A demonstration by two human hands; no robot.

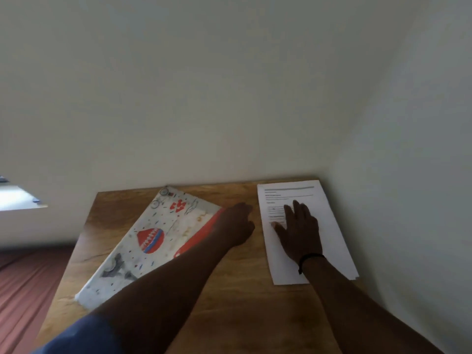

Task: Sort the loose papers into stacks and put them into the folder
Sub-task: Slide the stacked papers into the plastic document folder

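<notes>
White printed sheets, the stack of papers (306, 233), were pressed flat under the right hand (300, 232), whose fingers were spread straight and apart across the upper half of the top page. A dark band (310, 259) was worn at that wrist. Just left of the stack, the left hand (238, 223) was laid on the wooden table (245, 297) with its fingers curled under; whether anything was held in it could not be told, and nothing was seen between the fingers. Its forearm was stretched across the near right corner of the folder (155, 238), and a blue sleeve (84, 335) was seen at the upper arm.

The folder was lying closed and flat, left of the stack and apart from it, turned at an angle to the stack's edges. Its pale cover was printed with a red and blue balloon, small bicycles and red marks, and a red strip was seen along the edge nearest the stack. The stack itself was set beside the wall (408, 175), at the table's far right corner.
</notes>
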